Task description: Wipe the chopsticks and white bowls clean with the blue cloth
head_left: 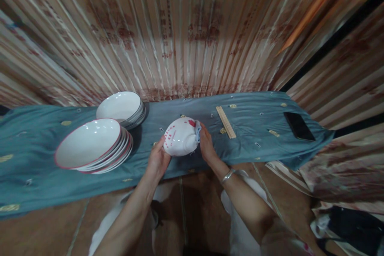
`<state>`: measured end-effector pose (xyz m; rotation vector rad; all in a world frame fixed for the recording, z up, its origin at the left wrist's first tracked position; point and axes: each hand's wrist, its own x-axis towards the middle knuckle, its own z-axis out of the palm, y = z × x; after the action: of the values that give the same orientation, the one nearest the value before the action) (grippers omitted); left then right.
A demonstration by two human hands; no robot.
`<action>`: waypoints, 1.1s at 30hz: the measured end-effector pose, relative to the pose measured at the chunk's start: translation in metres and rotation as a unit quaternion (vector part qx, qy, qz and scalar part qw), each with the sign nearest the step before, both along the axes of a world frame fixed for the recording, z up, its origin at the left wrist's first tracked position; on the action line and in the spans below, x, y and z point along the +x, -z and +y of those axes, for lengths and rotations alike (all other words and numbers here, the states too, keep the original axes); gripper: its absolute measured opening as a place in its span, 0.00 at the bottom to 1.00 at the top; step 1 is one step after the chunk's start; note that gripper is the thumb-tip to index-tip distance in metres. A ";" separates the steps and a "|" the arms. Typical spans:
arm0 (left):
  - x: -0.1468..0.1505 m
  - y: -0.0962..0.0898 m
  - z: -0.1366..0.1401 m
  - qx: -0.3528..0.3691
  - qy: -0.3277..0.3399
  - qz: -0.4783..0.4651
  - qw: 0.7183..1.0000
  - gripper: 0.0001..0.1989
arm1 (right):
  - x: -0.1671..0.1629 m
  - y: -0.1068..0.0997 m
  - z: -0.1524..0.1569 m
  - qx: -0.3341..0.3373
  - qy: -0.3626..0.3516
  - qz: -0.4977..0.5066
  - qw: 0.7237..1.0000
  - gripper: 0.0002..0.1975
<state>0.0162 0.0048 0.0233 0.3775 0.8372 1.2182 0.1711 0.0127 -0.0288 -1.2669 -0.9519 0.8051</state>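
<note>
A white bowl [180, 138] with red print is tilted on its side above the cloth, its foot ring turned to the right and toward me. My left hand [158, 159] grips the bowl's rim from the left, thumb on the outside. On the other side, my right hand [207, 144] is closed on a bluish-white cloth [198, 131], which it presses against the bowl near the foot. Most fingers of both hands are hidden behind the bowl and the cloth.
Red-rimmed plates [90, 144] are stacked at the left, with dark-rimmed plates [120, 106] behind them. Chopsticks [225, 122] and a black phone [299, 126] lie to the right on the teal tablecloth [255, 122]. A patterned curtain [192, 40] hangs behind.
</note>
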 end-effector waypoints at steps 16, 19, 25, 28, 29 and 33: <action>0.003 -0.009 0.000 0.010 0.067 0.028 0.997 0.10 | 0.032 -0.026 0.019 0.039 -0.066 -0.095 0.992 0.23; 0.002 -0.006 0.004 -0.007 0.056 0.038 0.998 0.08 | 0.032 -0.024 0.020 0.046 -0.080 -0.110 0.990 0.22; 0.002 0.000 0.007 -0.034 0.027 0.013 0.999 0.09 | 0.027 -0.008 0.022 0.040 -0.069 -0.125 0.989 0.25; 0.002 0.004 0.008 -0.050 0.016 -0.011 0.999 0.14 | 0.022 0.000 0.020 0.033 -0.065 -0.131 0.989 0.27; 0.001 0.005 0.008 -0.052 0.015 -0.019 0.998 0.16 | 0.020 0.003 0.018 0.034 -0.066 -0.130 0.989 0.27; -0.001 0.007 0.008 -0.071 0.014 -0.036 0.997 0.20 | 0.012 0.008 0.010 0.018 -0.053 -0.119 0.991 0.29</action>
<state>0.0153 0.0130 0.0160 0.2279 0.8471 1.1338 0.1831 0.0231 -0.0367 -1.3080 -1.2289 0.7260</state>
